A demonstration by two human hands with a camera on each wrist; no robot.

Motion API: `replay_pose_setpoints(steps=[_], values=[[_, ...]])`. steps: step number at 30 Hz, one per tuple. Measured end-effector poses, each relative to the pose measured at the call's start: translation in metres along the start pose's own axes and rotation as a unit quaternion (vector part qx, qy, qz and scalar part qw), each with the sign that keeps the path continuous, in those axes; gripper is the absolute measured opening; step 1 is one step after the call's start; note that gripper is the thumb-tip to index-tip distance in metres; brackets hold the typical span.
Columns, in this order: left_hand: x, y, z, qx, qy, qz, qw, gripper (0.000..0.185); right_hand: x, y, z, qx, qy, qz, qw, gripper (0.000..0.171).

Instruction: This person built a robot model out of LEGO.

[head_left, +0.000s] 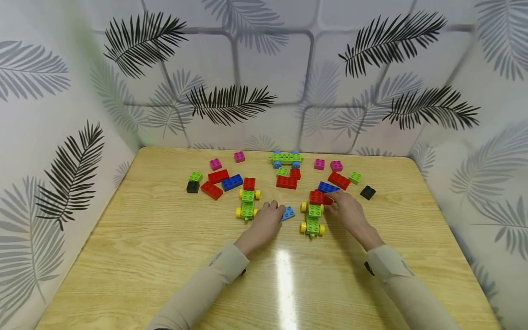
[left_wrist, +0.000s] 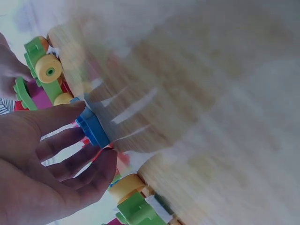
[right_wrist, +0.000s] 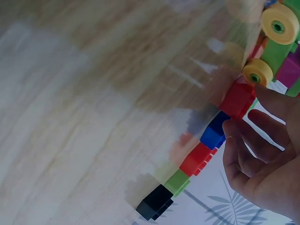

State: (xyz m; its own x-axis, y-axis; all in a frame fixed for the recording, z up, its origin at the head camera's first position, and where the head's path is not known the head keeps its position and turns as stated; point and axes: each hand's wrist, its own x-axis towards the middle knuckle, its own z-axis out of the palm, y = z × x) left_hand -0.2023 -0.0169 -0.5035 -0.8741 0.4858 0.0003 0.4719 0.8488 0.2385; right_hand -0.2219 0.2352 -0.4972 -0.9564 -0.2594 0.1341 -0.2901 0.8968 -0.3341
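My left hand (head_left: pixel 266 223) holds a light blue toy brick (left_wrist: pixel 94 130) between thumb and fingers, low over the table's middle. To its left stands a green car base (head_left: pixel 248 205) with yellow wheels and a red brick (head_left: pixel 249 184) at its far end. My right hand (head_left: pixel 349 211) has thumb and curled fingertips at the two ends of a red brick (right_wrist: pixel 237 99), beside a second green car base (head_left: pixel 313 219) with yellow wheels. Another red brick (head_left: pixel 316 197) sits at that base's far end. A dark blue brick (head_left: pixel 328 187) lies just beyond the right fingertips.
A green car base with blue wheels (head_left: pixel 286 158) stands at the back near the wall. Red, green and pink bricks lie across the table's far half, with a black brick (head_left: pixel 192 187) at the left and another black brick (head_left: pixel 368 192) at the right.
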Motion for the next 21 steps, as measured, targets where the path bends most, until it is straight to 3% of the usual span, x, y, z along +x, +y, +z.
replay_pose_setpoints(steps=[10, 21], values=[[-0.022, 0.0, -0.003, -0.024, -0.005, 0.019, 0.9995, 0.035, 0.006, 0.002, 0.007, -0.016, 0.004, 0.017, 1.0, 0.034], [-0.029, -0.003, 0.001, -0.084, -0.007, 0.018, 0.9963, 0.032, 0.001, 0.006, 0.008, 0.018, 0.0, 0.046, 0.999, 0.038]])
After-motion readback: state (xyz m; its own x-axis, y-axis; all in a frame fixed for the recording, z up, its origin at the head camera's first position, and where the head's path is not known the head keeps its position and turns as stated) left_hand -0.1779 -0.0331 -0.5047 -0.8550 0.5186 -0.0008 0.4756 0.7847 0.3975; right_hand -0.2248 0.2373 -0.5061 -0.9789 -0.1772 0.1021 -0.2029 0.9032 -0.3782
